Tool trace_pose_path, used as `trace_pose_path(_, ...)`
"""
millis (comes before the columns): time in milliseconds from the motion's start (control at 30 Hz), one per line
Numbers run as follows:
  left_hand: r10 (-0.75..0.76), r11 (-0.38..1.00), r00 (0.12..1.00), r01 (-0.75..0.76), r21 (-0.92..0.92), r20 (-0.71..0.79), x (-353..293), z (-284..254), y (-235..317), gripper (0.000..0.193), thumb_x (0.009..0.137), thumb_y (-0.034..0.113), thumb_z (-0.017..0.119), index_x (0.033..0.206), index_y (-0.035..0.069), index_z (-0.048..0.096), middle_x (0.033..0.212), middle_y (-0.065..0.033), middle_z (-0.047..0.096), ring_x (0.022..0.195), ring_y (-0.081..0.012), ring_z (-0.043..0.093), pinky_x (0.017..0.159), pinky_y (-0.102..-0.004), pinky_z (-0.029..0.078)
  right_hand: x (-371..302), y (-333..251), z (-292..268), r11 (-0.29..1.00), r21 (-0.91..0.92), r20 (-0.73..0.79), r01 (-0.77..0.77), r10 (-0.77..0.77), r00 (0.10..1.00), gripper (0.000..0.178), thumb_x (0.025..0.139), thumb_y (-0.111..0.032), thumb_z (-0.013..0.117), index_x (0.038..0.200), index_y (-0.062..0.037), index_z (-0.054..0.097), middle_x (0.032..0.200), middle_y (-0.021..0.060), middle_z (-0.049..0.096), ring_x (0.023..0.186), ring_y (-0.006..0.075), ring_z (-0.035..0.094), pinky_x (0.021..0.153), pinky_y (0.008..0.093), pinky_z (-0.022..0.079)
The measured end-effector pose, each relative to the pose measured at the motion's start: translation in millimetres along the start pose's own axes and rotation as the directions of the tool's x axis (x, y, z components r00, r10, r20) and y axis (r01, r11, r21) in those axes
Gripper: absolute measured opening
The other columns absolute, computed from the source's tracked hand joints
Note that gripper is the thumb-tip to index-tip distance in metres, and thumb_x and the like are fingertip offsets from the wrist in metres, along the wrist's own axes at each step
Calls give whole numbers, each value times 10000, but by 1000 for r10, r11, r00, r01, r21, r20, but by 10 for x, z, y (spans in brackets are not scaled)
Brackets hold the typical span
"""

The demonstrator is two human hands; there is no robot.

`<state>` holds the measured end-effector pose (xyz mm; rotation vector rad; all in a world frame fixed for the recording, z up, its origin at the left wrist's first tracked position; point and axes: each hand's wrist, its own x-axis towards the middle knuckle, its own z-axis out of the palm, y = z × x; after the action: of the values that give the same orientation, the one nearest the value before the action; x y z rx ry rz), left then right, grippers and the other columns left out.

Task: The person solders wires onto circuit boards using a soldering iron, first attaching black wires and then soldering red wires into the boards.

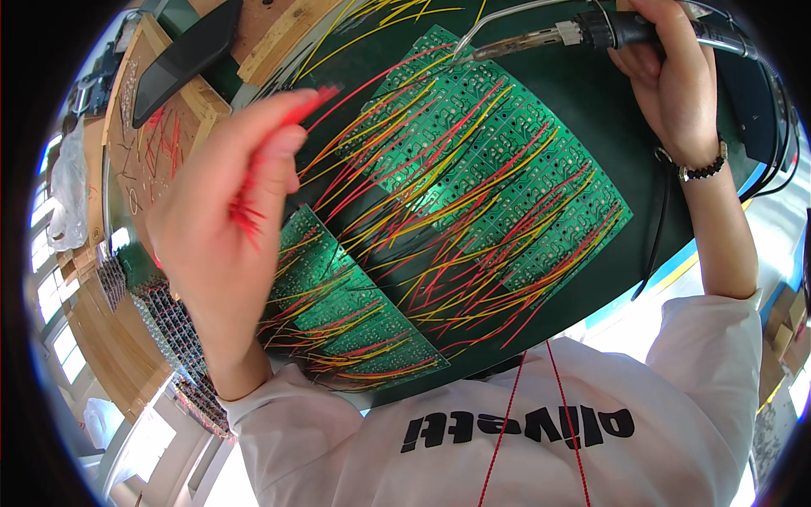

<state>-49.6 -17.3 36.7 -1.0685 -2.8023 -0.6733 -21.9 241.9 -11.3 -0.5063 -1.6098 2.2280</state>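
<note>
My left hand [207,207] is closed around a bundle of short red wires [246,211], whose ends stick out past the fingers and below the palm; motion blurs it a little. At the upper right my right hand [676,97] grips a soldering iron [608,31], with a thin bent metal tube [498,15] running beside it. The iron's tip lies at the top left of a large green circuit board [519,110], close to the ends of a red and a yellow wire. Rows of red, yellow and black wires trail from this board over a second green board [359,300] nearer my body.
Loose yellow wires [380,29] lie at the far edge of the dark green work surface [583,110]. On the left are a wooden tray [152,182] with red wire pieces, a black flat panel [187,63] and stacked boards [173,325]. A black cable [655,241] hangs at the right.
</note>
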Motion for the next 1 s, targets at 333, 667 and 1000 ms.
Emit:
trace_pose_path(333, 225, 961, 974, -228, -157, -37, 448, 418, -20, 146, 755, 169, 627, 757, 78, 514, 613, -72, 570, 558, -252, 570, 474, -305, 434, 54, -16, -49, 997, -24, 5, 69, -69, 998, 82, 801, -118, 488, 729, -77, 484, 524, -14, 394, 387, 72, 304, 386, 208, 230)
trace_pose_path(667, 314, 944, 947, -319, -85, -68, 417, 543, -31, 119, 694, 100, 659, 720, 56, 552, 628, -64, 574, 557, -219, 567, 480, -278, 443, 9, -119, -15, 998, 54, 84, -36, 32, 996, 74, 794, -114, 482, 733, -74, 486, 507, -8, 389, 402, 80, 319, 397, 203, 222)
trace_pose_path(1000, 347, 931, 937, -349, -111, -35, 377, 505, -75, 123, 708, 77, 674, 789, 26, 597, 700, -74, 620, 582, -158, 595, 526, -221, 452, -6, -75, 24, 1000, -16, 83, -2, 3, 997, 64, 781, -129, 480, 750, -73, 491, 538, -18, 407, 407, 74, 317, 402, 200, 219)
